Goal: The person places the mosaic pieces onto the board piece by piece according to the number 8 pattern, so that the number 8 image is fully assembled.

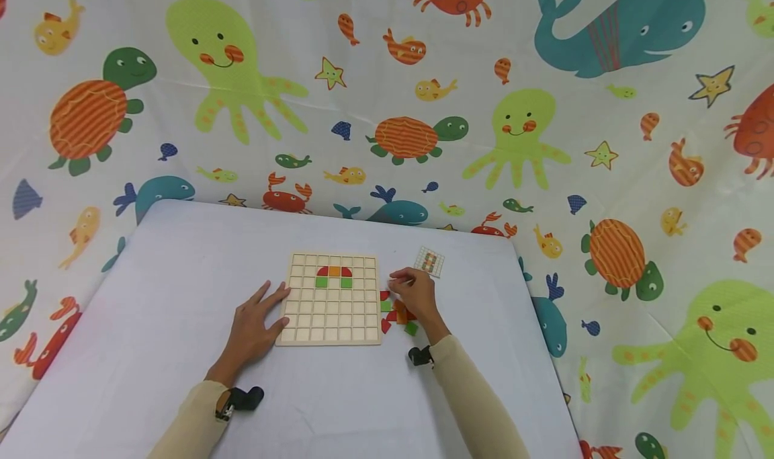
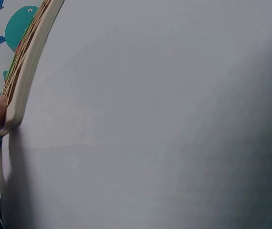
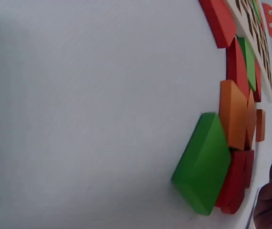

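Head view: left hand (image 1: 252, 321) spread wide, fingers and thumb touching the board (image 1: 332, 319) just to its right; steadying it, I'd say. Right hand (image 1: 417, 298) bent, fingertips drawn narrow, by the loose blocks (image 1: 401, 313); card (image 1: 429, 262) just beyond it. Whether it pinches a block, I cannot tell. Well left of that hand, five pieces (image 1: 334, 271) sit in the board: red, orange, red, a green under each red, the cell between unfilled. Step in hand, as I read it: picking blocks to match the card, only partly done.

Left wrist: thumb at the board's corner, surface (image 2: 150, 119) to the right.

Right wrist: fingers bent at the edge, grip unclear; green block (image 3: 203, 164) left of them. Next move probably calls for one sure pinch, then a carry left, turned to suit its cell.
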{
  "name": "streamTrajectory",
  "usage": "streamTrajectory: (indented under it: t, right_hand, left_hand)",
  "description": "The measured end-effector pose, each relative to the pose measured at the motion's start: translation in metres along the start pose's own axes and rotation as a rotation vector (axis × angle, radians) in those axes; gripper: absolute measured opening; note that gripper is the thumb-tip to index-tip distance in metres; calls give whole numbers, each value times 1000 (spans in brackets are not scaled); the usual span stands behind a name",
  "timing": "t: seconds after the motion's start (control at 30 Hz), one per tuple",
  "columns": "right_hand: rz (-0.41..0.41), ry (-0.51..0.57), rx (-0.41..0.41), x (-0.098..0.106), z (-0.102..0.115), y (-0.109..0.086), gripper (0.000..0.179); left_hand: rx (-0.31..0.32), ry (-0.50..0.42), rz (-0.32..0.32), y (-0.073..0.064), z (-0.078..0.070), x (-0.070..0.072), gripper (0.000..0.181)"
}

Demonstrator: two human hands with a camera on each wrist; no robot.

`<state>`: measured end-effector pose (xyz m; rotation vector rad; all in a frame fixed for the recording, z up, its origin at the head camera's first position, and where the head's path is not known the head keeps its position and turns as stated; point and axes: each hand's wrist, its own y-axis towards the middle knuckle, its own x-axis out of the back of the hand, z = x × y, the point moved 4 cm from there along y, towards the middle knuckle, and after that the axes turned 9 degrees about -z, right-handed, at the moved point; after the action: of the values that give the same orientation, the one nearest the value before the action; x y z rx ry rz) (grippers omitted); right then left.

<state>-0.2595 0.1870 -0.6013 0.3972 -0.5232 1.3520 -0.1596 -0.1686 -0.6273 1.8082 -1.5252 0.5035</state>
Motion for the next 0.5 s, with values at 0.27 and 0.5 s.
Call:
streamTrajectory:
  t: [0.27,0.5]
  right_hand:
    - [73,-65,-19,-1,-6,-5,13]
    - [142,-134,31,-6,-3,-8,15]
  left_hand:
    - [-6,-1,-9,0,-4,3,65]
    - [-16,2,-21,0,-4,1,64]
